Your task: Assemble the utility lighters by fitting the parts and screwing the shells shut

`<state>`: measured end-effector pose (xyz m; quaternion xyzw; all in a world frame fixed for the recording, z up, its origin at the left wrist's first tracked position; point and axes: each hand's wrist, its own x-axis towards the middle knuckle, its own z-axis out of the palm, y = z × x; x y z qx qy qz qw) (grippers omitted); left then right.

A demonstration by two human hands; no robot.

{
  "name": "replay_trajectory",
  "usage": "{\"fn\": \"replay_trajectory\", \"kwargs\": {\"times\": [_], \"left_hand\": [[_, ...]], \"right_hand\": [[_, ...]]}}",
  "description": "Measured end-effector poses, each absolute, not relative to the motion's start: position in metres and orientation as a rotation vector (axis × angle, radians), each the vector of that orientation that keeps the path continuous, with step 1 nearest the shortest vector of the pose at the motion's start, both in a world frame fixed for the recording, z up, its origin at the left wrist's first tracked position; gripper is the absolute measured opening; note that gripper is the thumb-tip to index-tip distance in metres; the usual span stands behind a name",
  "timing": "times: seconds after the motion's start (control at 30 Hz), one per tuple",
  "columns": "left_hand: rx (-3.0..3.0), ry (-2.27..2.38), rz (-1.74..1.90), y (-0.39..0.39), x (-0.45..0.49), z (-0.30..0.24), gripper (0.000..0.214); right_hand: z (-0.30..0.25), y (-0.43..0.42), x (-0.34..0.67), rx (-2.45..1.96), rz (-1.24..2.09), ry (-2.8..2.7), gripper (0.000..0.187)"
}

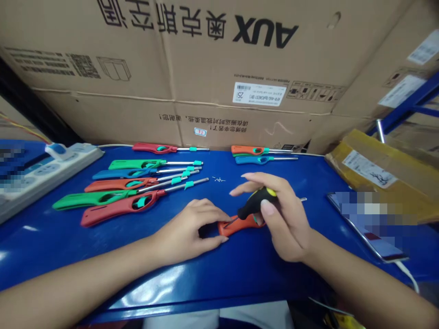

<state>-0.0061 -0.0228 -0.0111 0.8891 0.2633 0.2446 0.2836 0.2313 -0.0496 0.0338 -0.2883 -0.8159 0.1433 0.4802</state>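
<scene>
An orange gas lighter (pixel 243 223) lies on the blue table in front of me, its handle end pinched between the thumb and fingers of my left hand (pixel 192 227). My right hand (pixel 287 221) grips a screwdriver (pixel 253 204) by its black and yellow handle. The thin shaft slants down to the left, and its tip touches or nearly touches the lighter's handle near my left fingertips. Behind my right hand the lighter's middle is hidden; a metal end pokes out beyond the knuckles. Small pale slivers (pixel 218 179) lie on the table past my hands.
To the left lie several lighters, among them a red one (pixel 120 209) in front and a green one (pixel 92 199). An orange lighter (pixel 244 150) and a blue one (pixel 252 160) rest at the back. A power strip (pixel 51 178), a phone (pixel 370 233) and cardboard (pixel 206 68) surround the area.
</scene>
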Motion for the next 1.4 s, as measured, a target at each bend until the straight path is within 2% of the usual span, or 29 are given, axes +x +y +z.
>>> {"fn": "replay_trajectory", "kwargs": {"times": [0.13, 0.2, 0.3, 0.37, 0.57, 0.77, 1.0, 1.17, 1.4], "left_hand": [[2.380, 0.707, 0.642, -0.0227, -0.0060, -0.0122, 0.032], [2.377, 0.702, 0.641, -0.0221, -0.0060, -0.0120, 0.033], [2.376, 0.705, 0.635, -0.0218, -0.0060, -0.0106, 0.031], [2.378, 0.701, 0.633, -0.0219, -0.0061, -0.0102, 0.030], [2.383, 0.679, 0.650, -0.0208, -0.0063, -0.0126, 0.032], [2.388, 0.672, 0.638, -0.0207, -0.0056, -0.0098, 0.030], [2.402, 0.668, 0.656, -0.0207, -0.0073, -0.0117, 0.034], [2.411, 0.660, 0.655, -0.0199, -0.0063, -0.0105, 0.030], [2.411, 0.651, 0.673, -0.0194, -0.0057, -0.0104, 0.031]], "right_hand": [[0.0373, -0.0507, 0.2287, -0.740, 0.080, -1.988, 0.026], [0.0382, -0.0507, 0.2291, -0.756, 0.075, -1.977, 0.022], [0.0367, -0.0507, 0.2313, -0.737, 0.279, -1.963, 0.035], [0.0361, -0.0505, 0.2318, -0.733, 0.342, -1.950, 0.038], [0.0389, -0.0492, 0.2297, -0.730, -0.014, -1.962, 0.015], [0.0332, -0.0515, 0.2319, -0.676, 0.298, -1.944, 0.037], [0.0372, -0.0481, 0.2305, -0.695, 0.037, -1.979, 0.028], [0.0373, -0.0501, 0.2322, -0.721, 0.311, -1.998, 0.043], [0.0368, -0.0483, 0.2329, -0.687, 0.059, -1.990, 0.026]]}}
